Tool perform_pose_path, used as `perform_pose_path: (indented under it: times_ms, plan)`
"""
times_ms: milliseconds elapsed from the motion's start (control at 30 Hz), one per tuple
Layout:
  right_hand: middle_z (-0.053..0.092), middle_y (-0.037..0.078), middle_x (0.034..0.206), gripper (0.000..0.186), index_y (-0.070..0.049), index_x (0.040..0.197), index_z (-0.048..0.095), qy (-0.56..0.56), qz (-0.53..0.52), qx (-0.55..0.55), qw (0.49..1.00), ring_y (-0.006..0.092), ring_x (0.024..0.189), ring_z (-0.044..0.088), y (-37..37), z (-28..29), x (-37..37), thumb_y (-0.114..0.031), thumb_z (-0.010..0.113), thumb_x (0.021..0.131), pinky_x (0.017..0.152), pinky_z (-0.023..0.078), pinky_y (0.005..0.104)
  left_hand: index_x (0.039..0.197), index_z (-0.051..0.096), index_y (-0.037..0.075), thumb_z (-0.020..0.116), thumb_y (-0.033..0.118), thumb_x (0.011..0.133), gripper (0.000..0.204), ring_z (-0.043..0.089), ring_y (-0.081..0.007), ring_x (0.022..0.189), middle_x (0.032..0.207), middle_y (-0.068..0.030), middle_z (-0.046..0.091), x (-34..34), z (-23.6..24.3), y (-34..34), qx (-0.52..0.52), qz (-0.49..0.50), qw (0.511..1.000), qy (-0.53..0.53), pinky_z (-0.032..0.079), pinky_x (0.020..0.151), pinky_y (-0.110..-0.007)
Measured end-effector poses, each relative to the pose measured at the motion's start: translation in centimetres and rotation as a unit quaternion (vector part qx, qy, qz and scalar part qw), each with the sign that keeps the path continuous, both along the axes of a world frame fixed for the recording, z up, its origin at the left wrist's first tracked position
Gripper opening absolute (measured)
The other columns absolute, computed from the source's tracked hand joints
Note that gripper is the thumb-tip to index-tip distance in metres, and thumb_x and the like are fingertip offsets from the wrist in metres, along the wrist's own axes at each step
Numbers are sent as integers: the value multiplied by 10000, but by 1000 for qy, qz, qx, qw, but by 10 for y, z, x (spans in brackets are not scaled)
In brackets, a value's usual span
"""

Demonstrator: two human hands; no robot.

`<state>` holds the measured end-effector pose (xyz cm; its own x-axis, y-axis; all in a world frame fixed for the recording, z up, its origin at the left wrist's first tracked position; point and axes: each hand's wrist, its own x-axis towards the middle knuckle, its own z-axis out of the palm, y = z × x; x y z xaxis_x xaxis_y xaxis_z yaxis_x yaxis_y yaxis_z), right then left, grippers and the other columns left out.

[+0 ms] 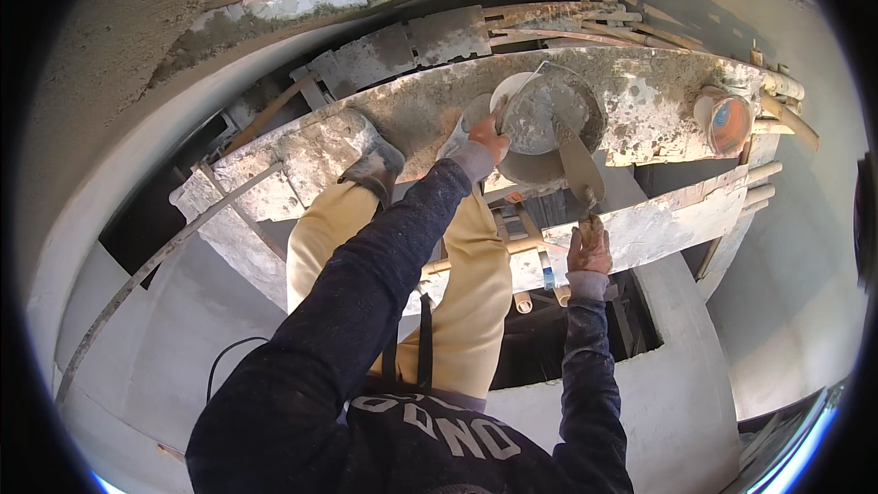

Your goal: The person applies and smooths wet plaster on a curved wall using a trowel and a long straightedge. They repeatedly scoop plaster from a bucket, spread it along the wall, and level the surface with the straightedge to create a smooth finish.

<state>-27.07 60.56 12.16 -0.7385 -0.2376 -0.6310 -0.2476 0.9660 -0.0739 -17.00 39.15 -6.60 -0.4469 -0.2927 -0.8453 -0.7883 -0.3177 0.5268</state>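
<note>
A bucket (540, 114) smeared with wet grey mortar stands on the mortar-caked plank (645, 73), its wire handle raised. My left hand (487, 137) grips a pale rounded object (504, 89) at the bucket's left side; how far it sits inside or outside the rim is unclear. Low on the right, my right hand (590, 250) is closed round the handle of a trowel (573, 160), whose grey-coated blade reaches up over the bucket. My boots (375, 155) rest on the plank, below tan trousers.
An orange-lined round tub (730, 123) sits at the plank's right. Bamboo poles (786, 114) jut from the scaffold, and a long pole (165, 252) slants along the left. Dark openings show between boards and a concrete ledge (686, 357); plastered walls (777, 247) surround it.
</note>
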Motion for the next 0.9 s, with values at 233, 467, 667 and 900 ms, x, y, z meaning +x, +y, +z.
perform_pose_path:
  times_ms: [233,467,667,900]
  plan:
    - [599,187,1004,315,-105,1163,563,45,134,-91,986,396,910,596,-117,71,-5,-203,563,864,769,497,470,1483,250,209,591,121,768,797,608,-387,1008,1075,-269,623,60,155,-60,-73,102,992,12,472,890,-394]
    - [648,199,1046,458,-87,1187,571,-79,307,-175,932,387,922,638,-192,112,80,-353,616,816,786,520,451,1486,203,269,600,111,771,833,598,-425,997,1055,-266,626,132,333,-130,-136,204,966,-79,470,913,-435]
    - [664,202,991,535,-84,1205,541,-114,427,-130,888,394,892,642,-243,163,73,-403,633,785,795,513,464,1479,251,278,596,71,781,805,619,-415,963,1022,-264,638,209,389,-136,-198,386,898,-75,476,885,-408]
    - [665,208,957,588,-95,1271,496,-33,608,-85,789,403,862,641,-324,217,83,-346,658,764,768,504,487,1483,239,257,615,153,788,797,603,-425,1012,1068,-283,623,265,410,-141,-166,561,809,-61,467,917,-415]
